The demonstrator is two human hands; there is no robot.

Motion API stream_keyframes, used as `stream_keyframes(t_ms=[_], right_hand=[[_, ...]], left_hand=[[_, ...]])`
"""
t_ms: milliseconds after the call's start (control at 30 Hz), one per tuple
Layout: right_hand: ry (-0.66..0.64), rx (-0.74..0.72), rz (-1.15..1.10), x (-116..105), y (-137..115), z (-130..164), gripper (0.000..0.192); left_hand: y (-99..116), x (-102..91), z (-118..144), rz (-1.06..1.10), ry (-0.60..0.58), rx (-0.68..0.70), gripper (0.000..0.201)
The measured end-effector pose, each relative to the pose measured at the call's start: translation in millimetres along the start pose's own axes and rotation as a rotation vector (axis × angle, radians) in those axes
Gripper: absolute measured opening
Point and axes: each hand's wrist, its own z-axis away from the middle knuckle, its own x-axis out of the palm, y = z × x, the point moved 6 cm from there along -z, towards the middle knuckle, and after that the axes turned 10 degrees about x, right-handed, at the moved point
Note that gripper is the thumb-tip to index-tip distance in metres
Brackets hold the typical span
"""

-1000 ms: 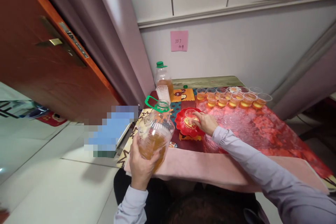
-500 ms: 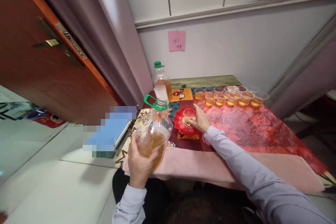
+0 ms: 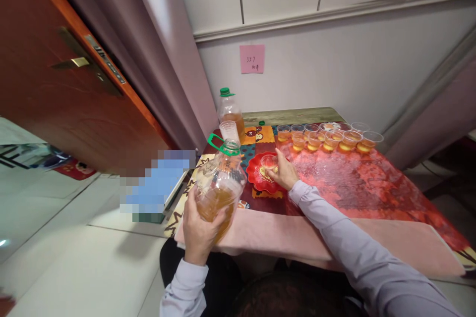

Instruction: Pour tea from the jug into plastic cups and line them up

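Note:
My left hand point(image 3: 203, 230) is wrapped round the lower part of a large clear plastic jug point(image 3: 219, 190), partly filled with amber liquid. The jug has a green handle ring at its neck, its mouth is uncapped, and it stands near the table's left front edge. On a red scalloped plate point(image 3: 255, 178) sits a clear plastic cup point(image 3: 268, 161). My right hand point(image 3: 284, 171) has its thumb and fingers round that cup's side. Whether any liquid is in this cup I cannot make out.
Two rows of clear cups point(image 3: 330, 139) with amber liquid stand at the back right. Behind the held jug are a stack of clear cups point(image 3: 229, 131) and a second, green-capped jug point(image 3: 232, 114). A green cap point(image 3: 262, 123) lies at the back. A pink towel point(image 3: 316, 237) covers the front edge.
The view has shifted very slightly. Both hands keep their places, the left on the jug and the right at the cup on the red plate.

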Motion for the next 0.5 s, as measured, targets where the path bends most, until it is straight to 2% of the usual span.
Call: stream_keyframes(t_ms=[100, 167, 200, 233, 267, 333, 400, 433, 500], right_hand=[[0.159, -0.083, -0.076, -18.0, -14.0, 11.6, 0.102], [0.289, -0.119, -0.201, -28.8, -26.0, 29.5, 0.089], [0.302, -0.123, -0.295, -28.5, -31.8, 40.0, 0.079], [0.249, -0.120, -0.410, -22.1, -37.5, 50.2, 0.069], [0.131, -0.112, -0.544, -9.7, -43.7, 60.0, 0.061], [-0.230, -0.098, -0.816, 27.5, -58.4, 79.9, 0.056], [-0.553, -0.074, -1.027, 62.7, -71.2, 98.4, 0.061], [-0.664, -0.062, -1.098, 75.7, -75.2, 104.8, 0.064], [-0.788, -0.047, -1.173, 91.5, -78.7, 110.9, 0.066]], left_hand=[[1.1, 1.1, -1.1, 0.017, -0.027, 0.001, 0.098], [1.6, 1.0, -1.1, 0.023, -0.043, -0.001, 0.098], [2.0, 0.7, -1.1, 0.025, -0.048, 0.000, 0.100], [2.4, 0.2, -1.1, 0.024, -0.050, 0.000, 0.104], [2.9, -0.3, -1.1, 0.023, -0.051, 0.002, 0.107], [3.6, -1.1, -1.5, 0.022, -0.055, -0.001, 0.111], [3.2, -0.9, -2.4, 0.036, -0.071, -0.015, 0.109], [2.7, -0.3, -3.2, 0.052, -0.086, -0.021, 0.107], [1.5, 1.2, -6.4, 0.098, -0.123, -0.029, 0.104]])
